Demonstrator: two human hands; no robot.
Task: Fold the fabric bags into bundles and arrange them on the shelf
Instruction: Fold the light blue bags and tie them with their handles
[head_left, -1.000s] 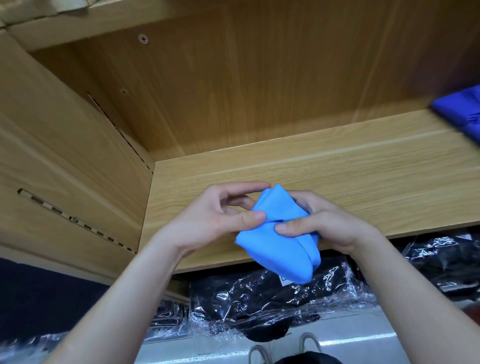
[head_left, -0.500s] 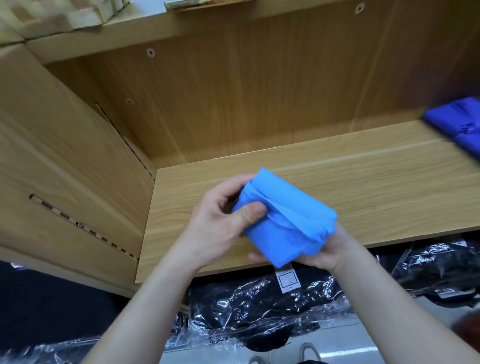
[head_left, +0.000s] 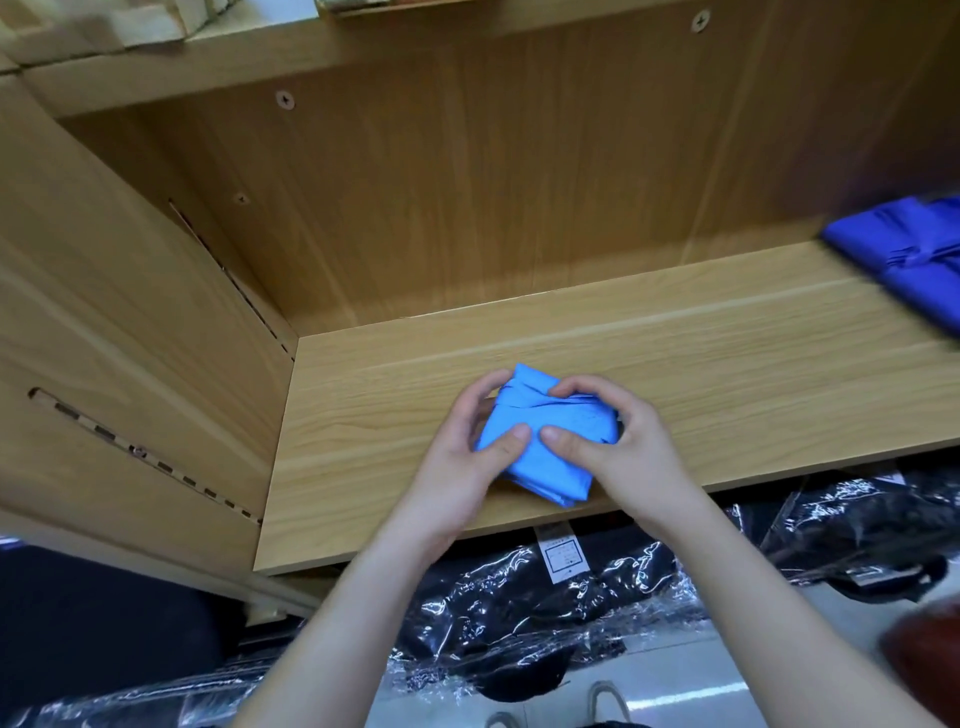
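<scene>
Left hand (head_left: 462, 462), right hand (head_left: 631, 452): bare. Forearms (head_left: 363, 597) bare all way to frame edge. Fingers (head_left: 511, 441) with short, plain nails. Far below, toes of two grey shoes (head_left: 605, 696) with pale rims; strip of dark clothing (head_left: 613, 724) just beside them, bottom edge.

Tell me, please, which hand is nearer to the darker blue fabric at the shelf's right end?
Right. The right hand grips the right side of the light blue bundle, toward the darker blue fabric; the left hand holds its left side, farther off.
</scene>
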